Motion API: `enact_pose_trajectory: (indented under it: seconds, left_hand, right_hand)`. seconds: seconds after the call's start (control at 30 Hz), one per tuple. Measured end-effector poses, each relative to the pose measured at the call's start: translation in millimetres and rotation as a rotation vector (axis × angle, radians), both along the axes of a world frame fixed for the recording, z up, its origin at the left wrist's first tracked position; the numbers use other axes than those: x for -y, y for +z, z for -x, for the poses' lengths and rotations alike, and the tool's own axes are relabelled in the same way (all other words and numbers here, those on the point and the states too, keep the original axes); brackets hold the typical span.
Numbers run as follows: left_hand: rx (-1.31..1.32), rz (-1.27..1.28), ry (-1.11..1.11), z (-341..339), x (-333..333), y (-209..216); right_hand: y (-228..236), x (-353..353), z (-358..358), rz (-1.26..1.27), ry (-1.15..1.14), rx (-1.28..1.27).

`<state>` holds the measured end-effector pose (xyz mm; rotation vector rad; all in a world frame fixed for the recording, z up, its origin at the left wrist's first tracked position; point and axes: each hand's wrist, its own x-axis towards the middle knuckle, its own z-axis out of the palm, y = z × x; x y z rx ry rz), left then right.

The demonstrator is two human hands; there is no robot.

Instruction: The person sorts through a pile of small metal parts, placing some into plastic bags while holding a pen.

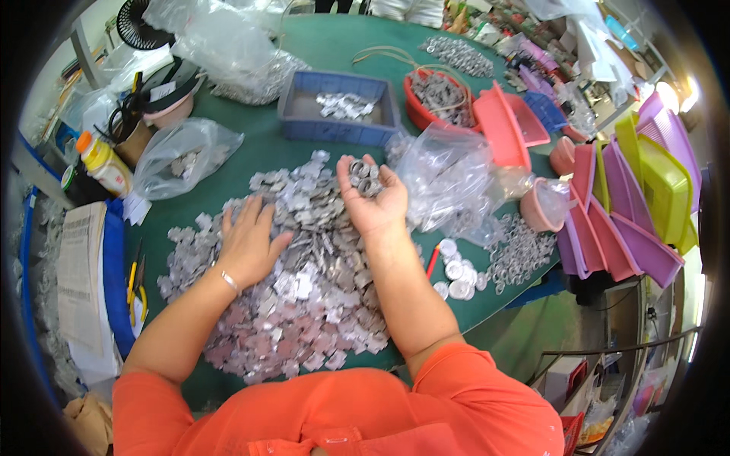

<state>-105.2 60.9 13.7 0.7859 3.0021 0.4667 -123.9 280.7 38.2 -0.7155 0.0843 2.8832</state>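
A wide heap of small flat metal pieces (304, 304), silvery with a pinkish part nearest me, covers the middle of the green table. My left hand (247, 242) lies palm down on the heap's left side, fingers stretched apart, and grips nothing that I can see. Palm up at the heap's far right edge, my right hand (374, 204) cups several small round metal rings (365, 176) in its curled fingers. Just right of that hand sits a clear plastic bag (452, 171) whose contents are hard to make out.
Beyond the heap stands a blue tray (338, 131) with some metal pieces, beside a red basin (426, 118). White discs (460, 280) and loose rings (521, 251) lie at right, near stacked colourful baskets (623, 197). Yellow-handled pliers (137, 289) and a bottle (103, 163) are at left.
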Motion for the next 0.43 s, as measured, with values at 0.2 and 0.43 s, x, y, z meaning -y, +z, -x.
enact_pose_trajectory:
  seconds: [0.2, 0.43]
  left_hand:
    - [-0.03, -0.034, -0.038, -2, -8, 4]
    - [-0.016, -0.033, -0.032, 3, -3, 0]
  right_hand:
    - [52, -123, 123, -0.046, -0.189, -0.199]
    - [125, -264, 213, -0.824, -0.181, -0.059]
